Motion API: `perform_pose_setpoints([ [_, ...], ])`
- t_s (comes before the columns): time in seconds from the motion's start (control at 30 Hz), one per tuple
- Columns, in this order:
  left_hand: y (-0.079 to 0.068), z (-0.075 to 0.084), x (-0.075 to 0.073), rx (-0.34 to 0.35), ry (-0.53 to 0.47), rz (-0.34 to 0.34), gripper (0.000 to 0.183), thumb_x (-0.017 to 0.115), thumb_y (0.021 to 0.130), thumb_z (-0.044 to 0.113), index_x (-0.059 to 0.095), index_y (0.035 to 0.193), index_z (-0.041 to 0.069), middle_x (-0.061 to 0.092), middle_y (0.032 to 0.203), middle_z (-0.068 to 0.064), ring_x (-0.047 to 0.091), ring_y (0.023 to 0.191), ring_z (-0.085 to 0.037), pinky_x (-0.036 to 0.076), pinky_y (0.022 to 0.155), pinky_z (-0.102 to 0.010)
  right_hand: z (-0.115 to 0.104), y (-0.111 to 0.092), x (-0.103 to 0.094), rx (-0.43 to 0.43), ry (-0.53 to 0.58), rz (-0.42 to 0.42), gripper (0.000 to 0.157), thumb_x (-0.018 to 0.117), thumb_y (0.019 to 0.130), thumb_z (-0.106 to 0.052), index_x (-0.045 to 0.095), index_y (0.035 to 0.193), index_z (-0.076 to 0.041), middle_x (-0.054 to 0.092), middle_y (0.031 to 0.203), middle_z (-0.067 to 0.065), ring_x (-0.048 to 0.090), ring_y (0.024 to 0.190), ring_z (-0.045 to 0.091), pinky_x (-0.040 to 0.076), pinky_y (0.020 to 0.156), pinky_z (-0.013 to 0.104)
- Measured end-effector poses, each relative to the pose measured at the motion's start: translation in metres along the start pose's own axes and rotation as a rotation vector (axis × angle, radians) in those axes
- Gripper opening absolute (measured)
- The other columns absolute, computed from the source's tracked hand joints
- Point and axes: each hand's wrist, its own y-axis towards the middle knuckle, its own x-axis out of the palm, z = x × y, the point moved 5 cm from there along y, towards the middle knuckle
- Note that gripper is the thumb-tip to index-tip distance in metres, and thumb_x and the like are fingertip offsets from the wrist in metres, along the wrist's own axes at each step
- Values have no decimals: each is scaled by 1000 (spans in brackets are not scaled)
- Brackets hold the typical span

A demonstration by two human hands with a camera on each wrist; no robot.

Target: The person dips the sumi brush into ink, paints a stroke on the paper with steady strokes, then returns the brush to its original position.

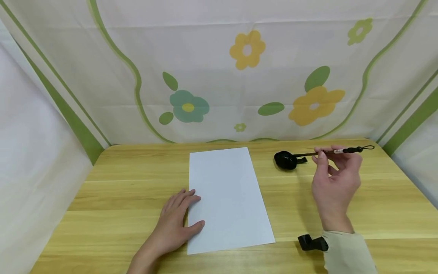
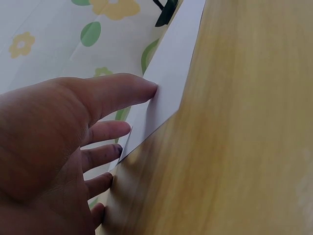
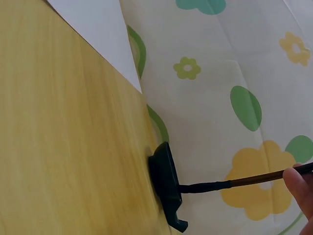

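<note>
Between the thumb and fingers of my right hand (image 1: pixel 337 186) is the handle of a calligraphy brush (image 1: pixel 304 155). Its tip end sits in a small black ink dish (image 1: pixel 286 161) on the table; the right wrist view shows the brush (image 3: pixel 254 180) reaching into the dish (image 3: pixel 165 181) from the side, with the hairs hidden. My left hand (image 1: pixel 175 224) rests with spread fingers along the left edge of a blank white sheet of paper (image 1: pixel 227 201). Seen from the left wrist, the thumb (image 2: pixel 129 88) and fingertips touch the paper (image 2: pixel 171 73) near its edge.
A small black pipe-shaped object (image 1: pixel 312 242) lies on the table beside the right sleeve (image 1: pixel 349 252). The wooden table (image 1: pixel 113 213) meets a flower-printed cloth (image 1: pixel 212 49) at the back, and cloth also hangs on both sides.
</note>
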Motion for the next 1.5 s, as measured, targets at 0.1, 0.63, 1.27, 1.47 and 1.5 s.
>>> perform_pose_setpoints([
  [0.1, 0, 0, 0, -1, 0, -2, 57, 82, 95, 35, 61, 146, 20, 43, 171, -6, 22, 166, -40, 8, 133, -68, -4, 1, -2, -5, 19, 29, 23, 65, 104, -2, 59, 126, 0, 68, 110, -6, 77, 103, 12, 63, 86, 16],
  [0.63, -1, -2, -1, 1, -1, -2, 58, 81, 95, 36, 60, 147, 20, 42, 172, -5, 22, 166, -41, 8, 133, -68, -9, 2, -1, -47, 24, 42, 24, 67, 103, -3, 59, 125, 3, 69, 110, -6, 77, 102, 12, 62, 84, 15],
  [1.27, -1, -1, -3, 25, 9, 19, 56, 82, 95, 34, 61, 145, 21, 44, 170, -7, 24, 165, -42, 10, 131, -71, -16, 5, -4, 18, 9, 52, 20, 66, 102, 0, 59, 121, -3, 67, 108, -4, 78, 100, 12, 63, 83, 17],
  [1.47, -1, -1, -2, 15, 10, 3, 56, 81, 95, 34, 60, 146, 21, 43, 172, -7, 23, 166, -42, 9, 132, -70, -16, 5, -7, 29, -78, 54, 21, 66, 104, -4, 60, 124, -4, 67, 107, -12, 77, 102, 6, 62, 82, 14],
  [1.5, -1, -1, -3, 15, 12, 3, 56, 81, 95, 34, 60, 146, 21, 42, 172, -7, 23, 166, -42, 9, 132, -70, -17, 5, -8, 29, -77, 60, 21, 66, 104, -5, 60, 124, -7, 66, 108, -12, 78, 102, 6, 62, 82, 15],
])
